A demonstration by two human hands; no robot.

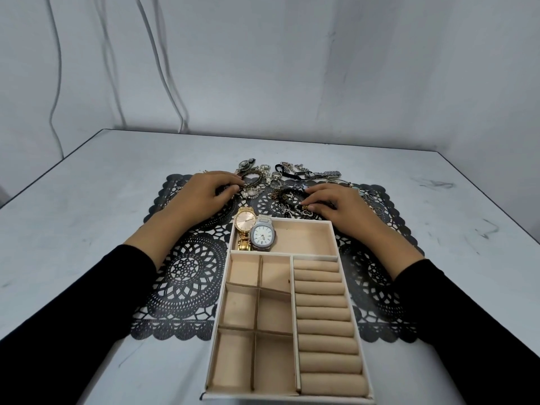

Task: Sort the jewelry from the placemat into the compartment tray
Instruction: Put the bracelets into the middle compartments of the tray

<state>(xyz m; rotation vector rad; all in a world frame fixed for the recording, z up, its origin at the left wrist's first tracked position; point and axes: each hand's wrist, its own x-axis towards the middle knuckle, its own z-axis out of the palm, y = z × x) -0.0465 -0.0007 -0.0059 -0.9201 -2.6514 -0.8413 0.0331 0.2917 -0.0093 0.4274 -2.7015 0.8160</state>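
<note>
Jewelry (274,182) lies heaped at the far end of the placemat (187,276) under my left hand (201,197) and right hand (339,211), whose grip I cannot tell, while a gold watch (245,221) and a silver watch (263,234) sit in the far compartment of the tray (287,396).

You have no text, brand or number here that can be read. The silver watch (263,234) in the far compartment of your compartment tray (304,220) carries dark hour marks round its white dial, too small to tell as numerals. The gold watch (245,222) just beside it shows a plain pinkish dial with thin markers only.
</note>
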